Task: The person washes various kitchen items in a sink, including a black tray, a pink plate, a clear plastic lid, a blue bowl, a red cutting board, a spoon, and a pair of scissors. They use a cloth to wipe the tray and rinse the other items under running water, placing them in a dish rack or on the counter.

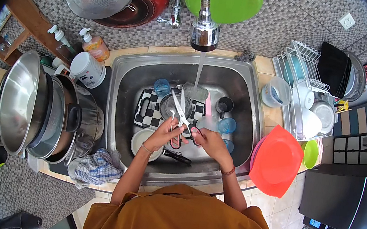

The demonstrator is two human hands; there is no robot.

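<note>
Over the steel sink (235, 155), both hands hold a pair of scissors (181, 111) with black and red handles, its blades apart and pointing toward the faucet. My left hand (163, 134) grips one handle loop along with a thin metal utensil (173, 114). The other loop is in my right hand (212, 144). Water runs from the chrome faucet head (204, 36) onto a clear glass (195, 91). Below the hands lie a checkered cutting board (145, 118), a round transparent item (167, 107), blue glasses (226, 125), a dark mug (225, 105) and a pan (142, 140) with a black handle.
Stacked steel bowls and pots (20, 101) stand at the left, near a crumpled checked cloth (98, 167), a white tub (87, 70) and pump bottles (96, 47). At the right are a red basin (275, 162), a clear plastic container (276, 92) and a loaded dish rack (307, 71).
</note>
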